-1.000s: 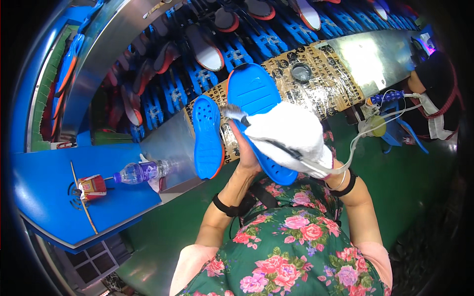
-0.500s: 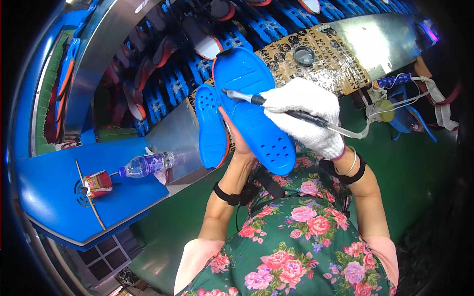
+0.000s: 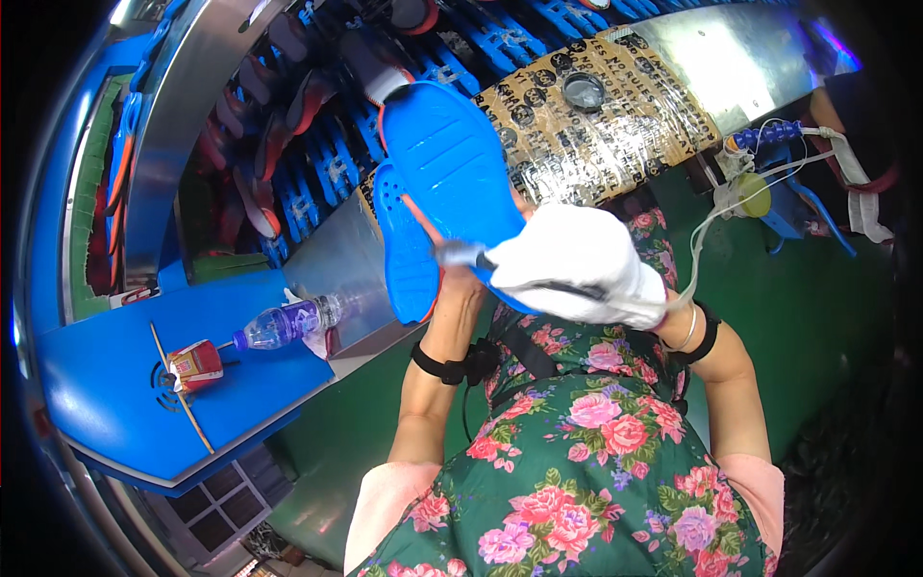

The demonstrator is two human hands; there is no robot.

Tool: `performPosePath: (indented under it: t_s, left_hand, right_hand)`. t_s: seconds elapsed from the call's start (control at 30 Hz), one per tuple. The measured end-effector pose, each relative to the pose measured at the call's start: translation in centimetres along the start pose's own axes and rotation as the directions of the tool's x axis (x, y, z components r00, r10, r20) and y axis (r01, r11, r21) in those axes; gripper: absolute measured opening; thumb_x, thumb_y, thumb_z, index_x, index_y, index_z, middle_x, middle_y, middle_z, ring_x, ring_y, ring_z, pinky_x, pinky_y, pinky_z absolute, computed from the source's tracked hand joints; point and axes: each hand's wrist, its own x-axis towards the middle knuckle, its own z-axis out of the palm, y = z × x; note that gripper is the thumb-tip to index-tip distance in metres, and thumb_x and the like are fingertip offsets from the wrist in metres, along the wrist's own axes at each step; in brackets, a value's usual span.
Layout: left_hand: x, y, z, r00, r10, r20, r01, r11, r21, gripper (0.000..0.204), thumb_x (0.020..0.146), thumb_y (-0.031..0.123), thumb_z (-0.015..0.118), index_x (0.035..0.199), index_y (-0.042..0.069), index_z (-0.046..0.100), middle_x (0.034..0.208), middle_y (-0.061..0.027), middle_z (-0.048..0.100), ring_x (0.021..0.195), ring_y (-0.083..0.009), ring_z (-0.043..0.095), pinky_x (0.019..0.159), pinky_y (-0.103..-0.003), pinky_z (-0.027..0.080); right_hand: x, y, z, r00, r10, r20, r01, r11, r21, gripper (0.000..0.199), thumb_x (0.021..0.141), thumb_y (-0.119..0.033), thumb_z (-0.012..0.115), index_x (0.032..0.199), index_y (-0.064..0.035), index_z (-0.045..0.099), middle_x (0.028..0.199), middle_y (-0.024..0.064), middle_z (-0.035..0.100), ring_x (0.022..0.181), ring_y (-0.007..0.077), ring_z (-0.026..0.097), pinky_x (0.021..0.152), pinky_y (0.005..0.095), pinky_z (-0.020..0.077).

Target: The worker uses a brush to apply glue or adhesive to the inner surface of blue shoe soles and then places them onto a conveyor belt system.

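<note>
the left hand [image 3: 460, 288] is holding a large blue shoe sole [image 3: 452, 168] up from beneath, fingers wrapping its lower end, so the ridged face is turning toward the camera. a second blue sole [image 3: 404, 245] is sitting just behind and to the left of it, touching it, and seems held in the same hand. the right hand [image 3: 572, 260], in a white glove, is closing around a thin brush-like tool [image 3: 461, 255], whose tip is resting on the lower part of the big sole. a thin tube [image 3: 711, 216] is running from the glove toward a small yellow-green pot [image 3: 755, 192] on the right.

the glove is covering the sole's lower right edge, and the sole itself is hiding part of the taped work surface [image 3: 596, 135] behind, where a round dark lid [image 3: 584, 91] is lying. beyond that, blue racks [image 3: 317, 183] are carrying more shoes. to the left, a blue table [image 3: 106, 385] is bearing a plastic bottle [image 3: 288, 322] lying on its side, a small red carton [image 3: 192, 365] and a thin stick [image 3: 178, 385], all well apart from the hands.
</note>
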Motion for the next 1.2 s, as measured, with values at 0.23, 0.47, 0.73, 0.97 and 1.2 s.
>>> performPosePath:
  t_s: [0.23,0.47,0.73,0.97,1.2]
  left_hand:
    - [1.0,1.0,-0.3,0.934,-0.069,0.351,0.044,0.996,0.080,0.112,0.078,0.097,0.027,0.128,0.001,0.054,0.092,-0.0184,0.064,0.082,-0.0350,0.064,0.077,-0.049,0.053]
    - [2.0,1.9,0.0,0.925,-0.025,0.380,0.024,1.000,0.007,0.105,0.079,0.097,0.029,0.120,0.004,0.054,0.091,-0.0170,0.061,0.084,-0.0331,0.064,0.082,-0.049,0.052]
    - [3.5,3.4,0.2,0.825,0.001,0.566,0.019,0.999,-0.030,0.095,0.086,0.087,0.042,0.129,0.004,0.052,0.096,-0.0151,0.061,0.090,-0.0278,0.061,0.088,-0.047,0.050]
    - [4.3,4.3,0.4,0.853,-0.209,0.478,0.223,0.974,0.027,0.108,0.079,0.095,0.035,0.140,0.007,0.049,0.096,-0.0193,0.065,0.081,-0.0331,0.063,0.080,-0.049,0.050]
    - [6.3,4.9,0.9,0.734,-0.439,0.518,0.327,0.897,0.297,0.116,0.078,0.095,0.031,0.146,0.002,0.044,0.106,-0.0241,0.067,0.086,-0.0385,0.068,0.078,-0.052,0.056]
  right_hand:
    - [-0.3,-0.5,0.5,0.999,0.014,-0.043,-0.014,1.000,0.007,0.028,0.077,-0.010,0.081,0.104,-0.0108,0.075,0.097,0.0080,0.074,0.077,0.0256,0.069,0.068,0.0365,0.0559]
    - [-0.6,0.3,-0.5,0.994,0.110,-0.020,-0.108,0.991,0.077,0.026,0.077,-0.012,0.082,0.102,-0.0137,0.075,0.099,0.0047,0.075,0.081,0.0241,0.069,0.067,0.0353,0.0555]
    - [-0.6,-1.3,-0.2,0.988,0.154,-0.016,-0.143,0.945,0.293,0.017,0.077,-0.008,0.082,0.093,-0.0126,0.079,0.094,0.0067,0.077,0.082,0.0238,0.072,0.071,0.0358,0.0560]
    - [-1.6,-1.7,-0.7,0.991,0.093,0.098,-0.119,0.947,0.300,0.020,0.078,-0.009,0.080,0.097,-0.0131,0.075,0.093,0.0050,0.073,0.083,0.0247,0.070,0.074,0.0363,0.0572]
    - [-2.0,-0.1,-0.5,0.993,0.040,0.108,-0.058,0.983,0.176,0.015,0.078,-0.007,0.078,0.092,-0.0122,0.075,0.090,0.0052,0.073,0.081,0.0242,0.068,0.072,0.0374,0.0559]
